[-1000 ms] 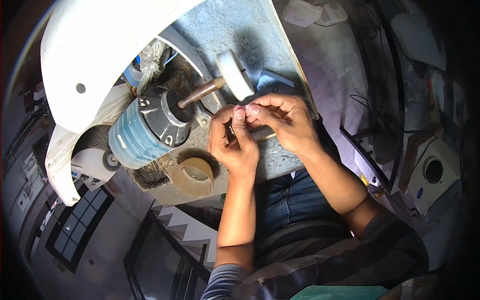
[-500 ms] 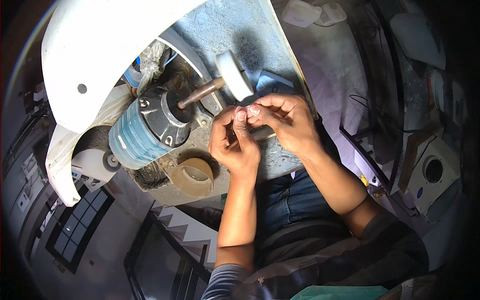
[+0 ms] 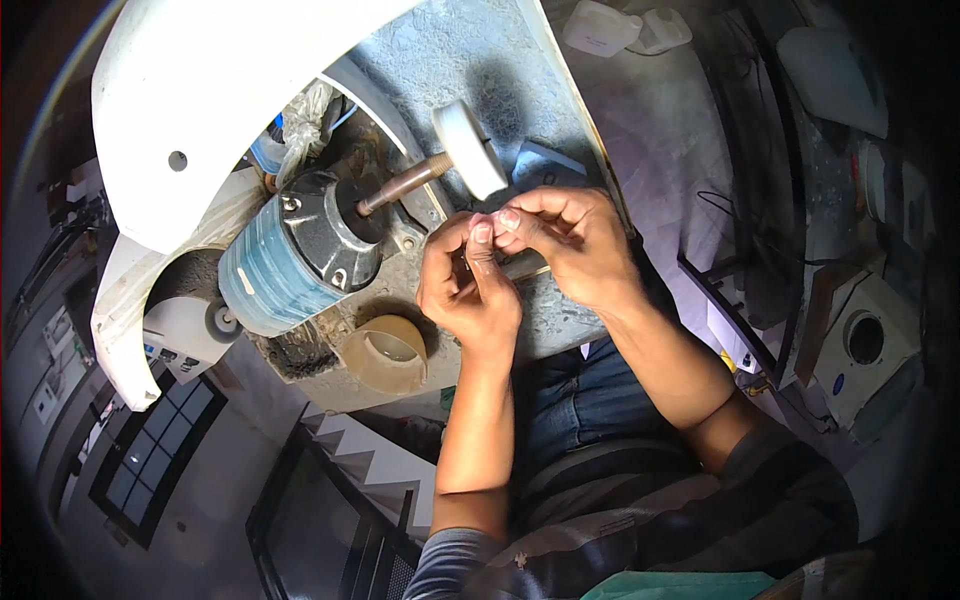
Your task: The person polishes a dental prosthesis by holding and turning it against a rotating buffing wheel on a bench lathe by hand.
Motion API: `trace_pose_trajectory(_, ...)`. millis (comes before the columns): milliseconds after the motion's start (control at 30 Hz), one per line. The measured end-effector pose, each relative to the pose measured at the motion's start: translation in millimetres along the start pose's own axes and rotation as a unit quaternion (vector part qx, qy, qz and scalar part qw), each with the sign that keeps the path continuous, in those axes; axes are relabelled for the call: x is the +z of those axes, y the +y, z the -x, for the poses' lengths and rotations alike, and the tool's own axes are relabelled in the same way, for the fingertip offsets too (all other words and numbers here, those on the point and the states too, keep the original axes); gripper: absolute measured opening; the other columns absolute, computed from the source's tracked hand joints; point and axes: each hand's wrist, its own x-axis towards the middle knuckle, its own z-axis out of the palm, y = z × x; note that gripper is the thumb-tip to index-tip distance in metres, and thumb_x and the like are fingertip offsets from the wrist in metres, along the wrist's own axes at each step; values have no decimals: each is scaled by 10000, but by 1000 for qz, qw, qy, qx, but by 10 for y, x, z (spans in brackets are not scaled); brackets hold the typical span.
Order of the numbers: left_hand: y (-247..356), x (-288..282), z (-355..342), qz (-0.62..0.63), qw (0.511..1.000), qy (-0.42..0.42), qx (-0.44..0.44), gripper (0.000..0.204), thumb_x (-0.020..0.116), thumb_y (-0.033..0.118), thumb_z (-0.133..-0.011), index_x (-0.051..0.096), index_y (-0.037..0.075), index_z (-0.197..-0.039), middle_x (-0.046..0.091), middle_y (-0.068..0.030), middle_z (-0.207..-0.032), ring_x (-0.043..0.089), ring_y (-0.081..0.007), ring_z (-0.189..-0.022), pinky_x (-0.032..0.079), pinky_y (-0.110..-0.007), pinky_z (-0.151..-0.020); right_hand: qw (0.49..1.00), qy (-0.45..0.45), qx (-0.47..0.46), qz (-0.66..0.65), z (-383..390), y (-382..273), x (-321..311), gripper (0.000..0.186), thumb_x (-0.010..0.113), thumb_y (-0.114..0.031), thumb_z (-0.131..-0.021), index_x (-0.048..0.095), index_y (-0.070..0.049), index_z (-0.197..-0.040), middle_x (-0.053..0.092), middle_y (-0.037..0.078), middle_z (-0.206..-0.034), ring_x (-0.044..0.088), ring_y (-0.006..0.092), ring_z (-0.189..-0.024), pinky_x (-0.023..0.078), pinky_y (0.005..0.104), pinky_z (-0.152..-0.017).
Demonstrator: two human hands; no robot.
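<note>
Close to the white polishing wheel (image 3: 470, 150), my left hand (image 3: 470, 285) and my right hand (image 3: 575, 245) meet, thumbs and fingertips pinched together. Whatever lies between the fingertips is too small and covered to name. The wheel sits on a brown threaded shaft (image 3: 405, 185) that comes out of a blue motor (image 3: 285, 255) with a black end cover. Just beyond my right fingers, a blue block (image 3: 548, 165) rests on the bench. A round tan bowl (image 3: 385, 355) stands left of my left wrist.
A large curved white hood (image 3: 230, 110) arches over the motor. Dust coats the blue-grey bench top (image 3: 430, 60). A crumpled clear plastic bag (image 3: 303, 120) is tucked behind the motor. White jugs (image 3: 600, 27) stand on the floor beyond, and a box with a round opening (image 3: 865, 340) lies at right.
My hands keep nearly the same pinched pose beside the wheel. The view has shifted very slightly; nothing is visibly taken up or let go.
</note>
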Motion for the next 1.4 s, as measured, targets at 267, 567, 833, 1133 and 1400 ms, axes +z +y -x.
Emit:
trace_pose_trajectory(267,-6,-8,9,8,1000,4,-8,83,626,18,-882,594,-51,-914,658,-118,-877,613,-127,-770,498,-241,-708,1000,-1,10,-18,-1,-11,8,203,643,-146,-892,665,51,-935,674,62,-791,620,85,-718,517,225,-672)
trace_pose_trajectory(567,19,-3,21,23,1000,9,-7,69,617,7,-885,591,-51,-913,657,-131,-890,620,-136,-787,503,-247,-728,1000,2,24,-4,5,-117,20,184,644,-122,-884,670,55,-923,675,74,-785,630,100,-720,520,233,-676)
trace_pose_trajectory(833,34,0,20,12,1000,8,5,63,610,-4,-886,586,-56,-913,657,-134,-887,620,-136,-785,502,-249,-736,999,5,24,-21,5,-102,27,170,650,-104,-873,672,58,-920,677,79,-789,628,101,-714,519,234,-673)
trace_pose_trajectory(1133,69,31,43,20,999,27,10,67,618,-1,-882,590,-55,-910,659,-128,-877,617,-132,-773,501,-249,-724,999,4,27,-31,26,-140,5,158,659,-90,-862,673,60,-907,673,71,-771,621,95,-705,514,232,-661)
trace_pose_trajectory(1400,113,39,50,-4,999,24,22,59,615,-10,-880,592,-55,-910,655,-126,-896,610,-126,-775,496,-244,-717,999,7,26,-28,39,-176,-11,147,663,-85,-860,676,56,-902,670,63,-764,610,86,-692,505,229,-647)
